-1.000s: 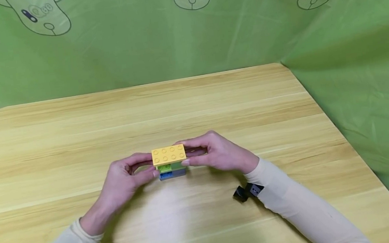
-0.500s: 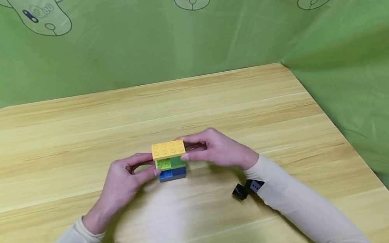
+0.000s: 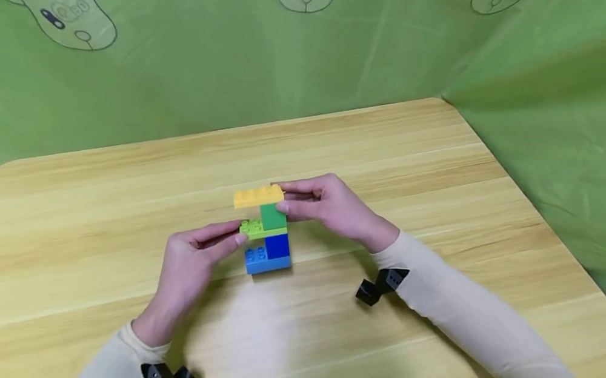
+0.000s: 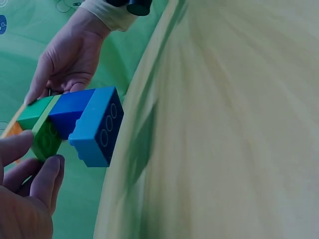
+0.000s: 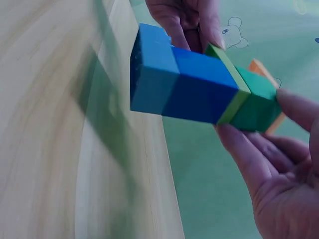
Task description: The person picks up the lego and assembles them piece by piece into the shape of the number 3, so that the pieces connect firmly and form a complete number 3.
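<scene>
Blocks in the stack (image 3: 264, 232) could snap apart and drop onto the table (image 3: 388, 162) below, since the left hand (image 3: 190, 270) only pinches the light green piece (image 3: 252, 227) and the right hand (image 3: 332, 207) pinches the top.

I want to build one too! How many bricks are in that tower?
5, maybe more hidden: yellow brick on top, dark green brick under it, lime plate, dark blue brick, light blue brick at the bottom.
</scene>
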### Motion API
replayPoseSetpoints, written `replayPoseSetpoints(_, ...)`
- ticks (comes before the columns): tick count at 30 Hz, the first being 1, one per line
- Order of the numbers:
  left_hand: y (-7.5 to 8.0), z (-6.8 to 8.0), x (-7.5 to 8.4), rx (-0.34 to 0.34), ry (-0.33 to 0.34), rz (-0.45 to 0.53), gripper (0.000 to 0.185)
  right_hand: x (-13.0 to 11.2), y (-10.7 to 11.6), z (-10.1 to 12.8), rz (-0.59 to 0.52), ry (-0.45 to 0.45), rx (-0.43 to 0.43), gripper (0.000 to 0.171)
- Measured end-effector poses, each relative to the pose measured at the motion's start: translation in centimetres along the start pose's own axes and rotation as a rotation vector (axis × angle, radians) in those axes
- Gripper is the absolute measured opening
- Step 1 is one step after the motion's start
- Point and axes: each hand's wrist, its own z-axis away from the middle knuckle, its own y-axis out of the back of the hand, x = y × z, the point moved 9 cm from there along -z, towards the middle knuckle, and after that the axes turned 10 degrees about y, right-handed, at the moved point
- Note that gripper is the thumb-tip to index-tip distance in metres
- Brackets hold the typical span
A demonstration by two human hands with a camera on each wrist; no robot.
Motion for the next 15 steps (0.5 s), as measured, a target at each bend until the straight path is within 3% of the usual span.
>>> replayPoseSetpoints(7,0.0,-0.9,0.3,0.043,0.036,0.044,0.04,0.6,0.9,-0.7,-0.043,-0.001,0.143,0.044)
replayPoseSetpoints(15,-0.4,-2.1,0.7,0.032,0.06,0.228,0.035,0.8,1.5,-1.8,0.013,-0.004,0.216,0.043)
